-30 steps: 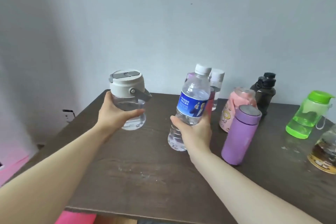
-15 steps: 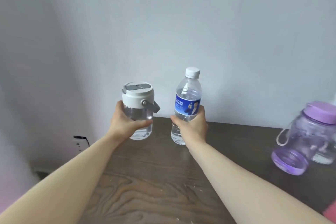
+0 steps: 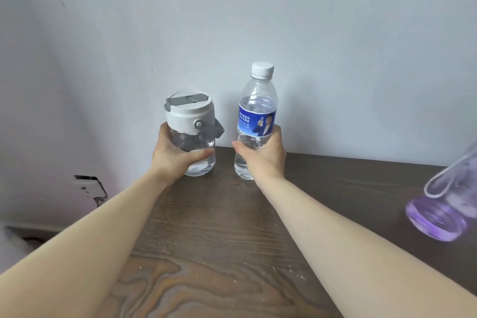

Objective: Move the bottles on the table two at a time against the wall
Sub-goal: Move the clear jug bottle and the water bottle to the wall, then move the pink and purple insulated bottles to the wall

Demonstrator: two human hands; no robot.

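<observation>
My left hand (image 3: 172, 156) grips a squat clear jug (image 3: 192, 121) with a white lid and grey handle. Its base sits at the back of the dark wooden table (image 3: 214, 253), close to the pale wall (image 3: 258, 20). My right hand (image 3: 265, 156) is wrapped around the lower half of a clear water bottle (image 3: 256, 111) with a blue label and white cap. It stands upright beside the jug, also close to the wall. Both bottles hold some water.
A purple transparent bottle (image 3: 444, 212) with a loop strap stands at the right edge of view, partly cut off. A wall socket (image 3: 89, 186) shows left of the table, below its level. The table's left edge runs just left of the jug.
Both hands carried the two bottles forward from mid-table to the back edge by the wall. The view shifted left, so the other bottles dropped out of sight.
</observation>
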